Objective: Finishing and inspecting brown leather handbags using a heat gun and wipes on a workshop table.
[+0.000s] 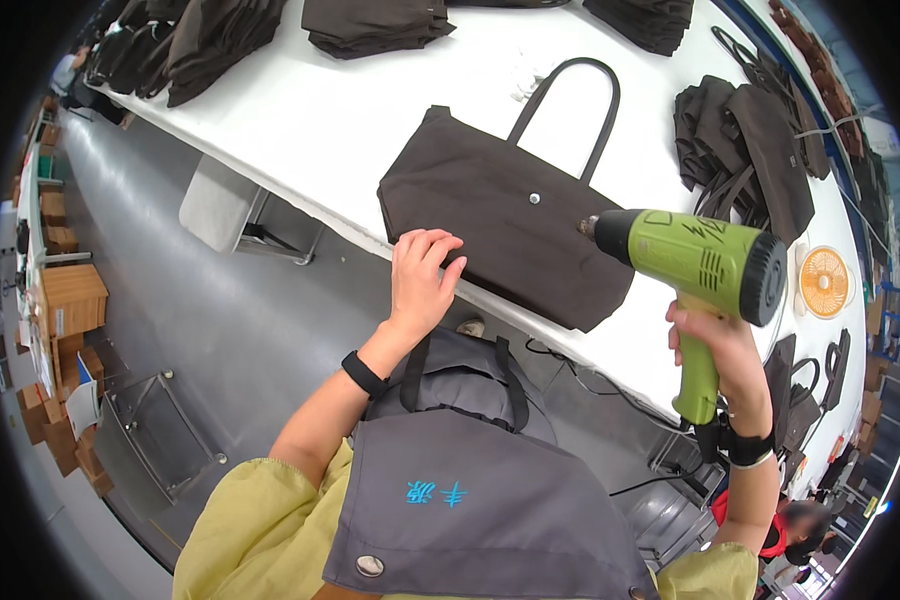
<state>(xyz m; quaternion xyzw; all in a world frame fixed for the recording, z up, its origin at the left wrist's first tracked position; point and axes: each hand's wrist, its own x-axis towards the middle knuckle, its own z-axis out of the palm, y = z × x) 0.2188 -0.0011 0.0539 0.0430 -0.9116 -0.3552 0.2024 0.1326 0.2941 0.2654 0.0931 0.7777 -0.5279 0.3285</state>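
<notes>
A dark brown tote bag (500, 225) lies flat on the white-covered table (320, 130), its handle loop stretched away from me and a round metal snap (534, 198) near its upper middle. My left hand (423, 285) rests at the bag's near left edge, fingers laid on the fabric and thumb apart. My right hand (722, 345) is wrapped around the grip of a green heat gun (685, 250). Its metal nozzle points left, over the bag's right part. Whether the nozzle touches the fabric, I cannot tell.
Stacks of dark fabric bags (375, 25) line the far side, with another pile (745, 150) at the right. An orange fan (823, 282) stands beyond the heat gun. Cables (595, 385) hang below the table's near edge. A white stool (225, 200) stands at the left.
</notes>
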